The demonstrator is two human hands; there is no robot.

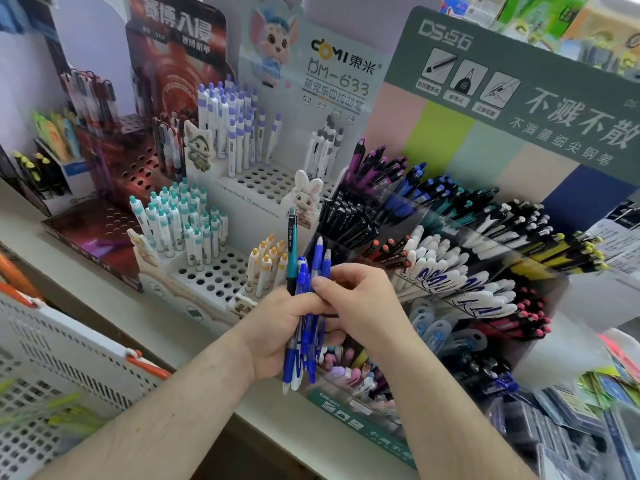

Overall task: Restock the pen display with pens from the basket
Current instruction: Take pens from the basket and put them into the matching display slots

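Both forearms reach in from the lower edge and meet in front of the shelf (194,344). The left hand (277,336) is turned palm inward, its fingers wrapped around a bundle of pens (306,306), mostly blue with one teal pen (292,247) standing taller than the rest; the tips poke out below the fist and the clicker ends rise above it. The right hand (353,299) comes in from the right with its wrist bent, fingers curled, and the thumb and fingertips pinching the blue pens at the top of the bundle. The bundle is held just in front of the clear pen display (540,306), whose compartments are packed with black, white, blue, purple and pink-tipped pens lying slanted. To its left stands a white pen stand (214,275) with rows of holes, partly filled. The white perforated basket (69,344) sits at the lower left, well apart from the hands.
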